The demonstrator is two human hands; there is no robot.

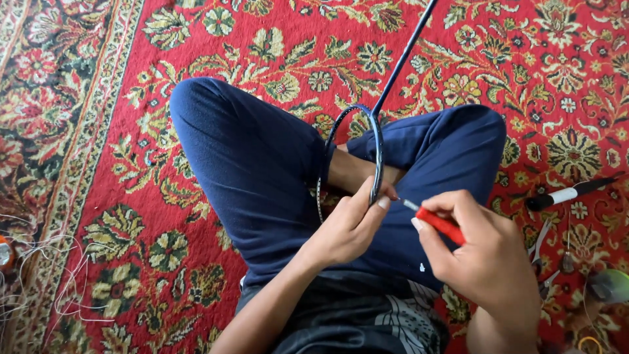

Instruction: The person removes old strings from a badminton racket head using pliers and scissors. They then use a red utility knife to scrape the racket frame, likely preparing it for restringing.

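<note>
Floor: red carpet (98,164) with flower pattern; I sit on it with crossed legs in dark blue trousers (255,170).
Racket: the dark racket frame (378,154) stands on its edge over my lap, its thin shaft (403,56) goes up and away from me toward the top of the view. I cannot see strings in the head.
Left hand: my left hand (347,226) is closed around the lower part of the frame; the thumb presses on the rim and the fingers wrap from behind.
Right hand: my right hand (488,259) holds tight a small tool with red handle (440,224); its thin metal tip (409,204) points at the rim, just beside my left thumb.
Around: a black and white marker pen (570,193) lies on the carpet at my right, small pliers (540,246) near it; loose white string (46,275) lies at the far left.
Risk: the tip is very near my thumb, so I judge that if it slips from the rim it can prick the thumb. If I push too hard, the tip may scratch the frame or damage a small hole in it.
Risk, second: the frame rests only in one hand, so it may turn when the tool presses from the side.
</note>
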